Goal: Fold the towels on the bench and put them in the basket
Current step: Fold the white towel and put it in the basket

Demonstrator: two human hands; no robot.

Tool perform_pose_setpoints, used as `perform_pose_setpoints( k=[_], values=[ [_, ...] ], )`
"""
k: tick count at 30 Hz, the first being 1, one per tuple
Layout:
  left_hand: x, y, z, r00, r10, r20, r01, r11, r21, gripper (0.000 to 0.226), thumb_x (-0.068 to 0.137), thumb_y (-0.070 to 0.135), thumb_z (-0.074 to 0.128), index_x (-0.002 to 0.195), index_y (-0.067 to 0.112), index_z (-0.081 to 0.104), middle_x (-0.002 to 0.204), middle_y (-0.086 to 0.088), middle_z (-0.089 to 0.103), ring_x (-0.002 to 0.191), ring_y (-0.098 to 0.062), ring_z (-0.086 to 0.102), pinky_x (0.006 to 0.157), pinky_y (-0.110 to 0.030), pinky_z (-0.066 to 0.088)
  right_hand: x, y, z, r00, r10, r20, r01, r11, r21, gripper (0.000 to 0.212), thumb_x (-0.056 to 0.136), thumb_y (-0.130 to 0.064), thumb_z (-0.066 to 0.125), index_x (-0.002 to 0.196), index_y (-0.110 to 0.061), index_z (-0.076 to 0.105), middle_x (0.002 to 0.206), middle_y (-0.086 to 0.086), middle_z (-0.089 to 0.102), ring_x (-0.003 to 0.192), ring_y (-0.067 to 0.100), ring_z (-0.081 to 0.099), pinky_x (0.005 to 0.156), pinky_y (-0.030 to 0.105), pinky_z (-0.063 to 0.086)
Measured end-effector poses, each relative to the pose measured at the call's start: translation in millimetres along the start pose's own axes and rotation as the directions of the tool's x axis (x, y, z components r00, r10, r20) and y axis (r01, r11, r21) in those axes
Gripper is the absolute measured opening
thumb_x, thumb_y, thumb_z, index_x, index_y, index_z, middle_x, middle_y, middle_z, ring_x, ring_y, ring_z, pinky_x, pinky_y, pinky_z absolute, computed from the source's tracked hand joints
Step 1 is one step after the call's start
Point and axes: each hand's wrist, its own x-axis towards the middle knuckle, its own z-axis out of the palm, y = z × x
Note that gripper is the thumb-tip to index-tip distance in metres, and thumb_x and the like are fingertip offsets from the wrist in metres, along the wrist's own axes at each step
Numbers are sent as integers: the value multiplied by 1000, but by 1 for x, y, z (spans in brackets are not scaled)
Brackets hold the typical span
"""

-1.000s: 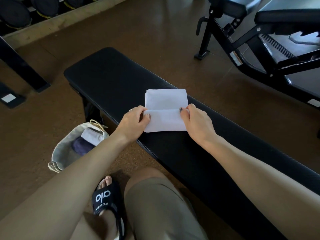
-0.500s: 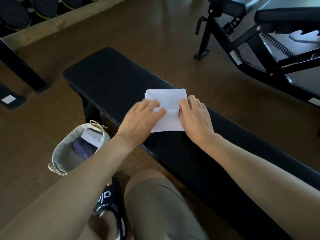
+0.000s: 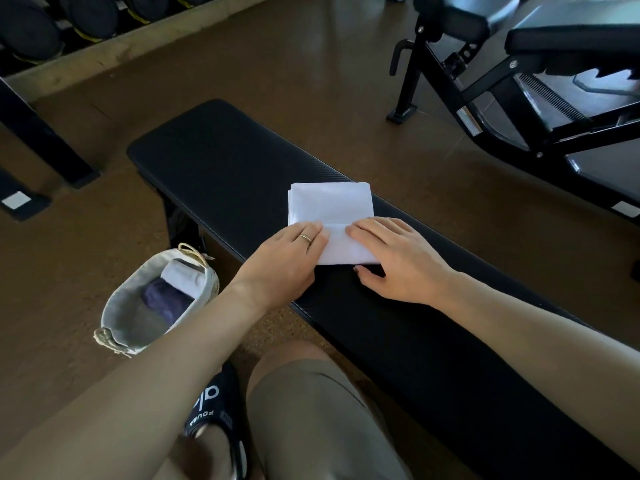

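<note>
On the black bench (image 3: 221, 161), the white folded towel (image 3: 330, 206) lies flat, with the basket (image 3: 114, 317) on the floor at 8 o'clock. The left hand (image 3: 284, 261) and right hand (image 3: 398, 258) press it, fingers spread, pinching nothing. It looks light, soft and floppy; better to take both near corners together.

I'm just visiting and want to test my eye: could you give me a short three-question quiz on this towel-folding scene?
1. True or false: the white towel lies on the black bench.
2. Where is the basket? A) on the bench B) on the floor by the bench C) in the person's lap
3. Which hand wears a ring?

Key:
1. True; both hands rest flat on its near part.
2. B; it already holds a purple towel and a white one.
3. The left hand, not the right hand.
</note>
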Motion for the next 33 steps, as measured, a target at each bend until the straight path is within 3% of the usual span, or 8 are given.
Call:
perform_pose_setpoints(
  k=[6,8,11,15,18,21,23,33],
  values=[
    [7,-3,-1,1000,-22,14,22,999,-28,60,72,4,51,131,-7,57,128,-27,62,117,-41,63,97,-48,56,8,7,-8,1000,8,4,-8,994,106,56,90,-32,73,141,-15,56,134,3,65,123,22,60,113,34,37],
    [8,-7,-3,999,-45,-13,43,996,-78,58,71,4,51,128,-1,57,125,-20,64,109,-36,65,80,-43,59,13,8,-13,999,54,4,-54,985,166,50,92,-32,69,137,-16,56,124,2,69,116,22,63,111,36,41],
    [7,-17,-5,991,-129,-35,119,972,-203,50,79,15,55,129,12,51,118,-4,58,88,-29,62,59,-36,44,16,8,-12,993,115,23,-117,962,247,39,94,-38,59,129,-22,53,103,-5,68,97,18,60,96,42,50],
    [6,-28,-6,974,-224,8,208,890,-406,49,81,30,44,129,24,49,121,6,56,91,-27,63,77,-43,53,22,11,-9,983,181,-5,-166,910,381,27,94,-31,62,119,-22,56,98,-10,63,84,13,58,75,35,49],
    [8,-34,-6,951,-310,17,263,775,-575,43,86,24,50,129,21,53,115,8,60,99,-14,57,90,-33,47,30,12,-7,962,269,-51,-208,841,499,20,95,-29,62,114,-22,60,107,-13,61,91,9,59,78,28,46],
    [11,-38,-3,895,-443,50,350,628,-696,27,94,17,52,120,25,55,92,8,56,80,-8,52,70,-24,38,39,12,-3,925,380,-14,-305,764,569,16,101,-33,58,113,-23,61,98,-13,62,85,8,59,78,29,46],
    [15,-38,0,852,-513,101,405,525,-749,18,99,21,48,115,26,54,90,4,56,77,-10,52,63,-25,38,43,12,1,898,439,27,-381,747,545,21,104,-37,52,116,-22,61,92,-10,62,85,8,55,90,34,45],
    [37,-39,10,728,-660,184,554,408,-726,15,102,32,43,104,22,54,96,-2,56,83,-15,52,62,-27,36,69,10,2,799,575,176,-577,653,490,32,106,-52,39,110,-23,53,82,-5,60,88,20,60,97,48,47]
  ],
)
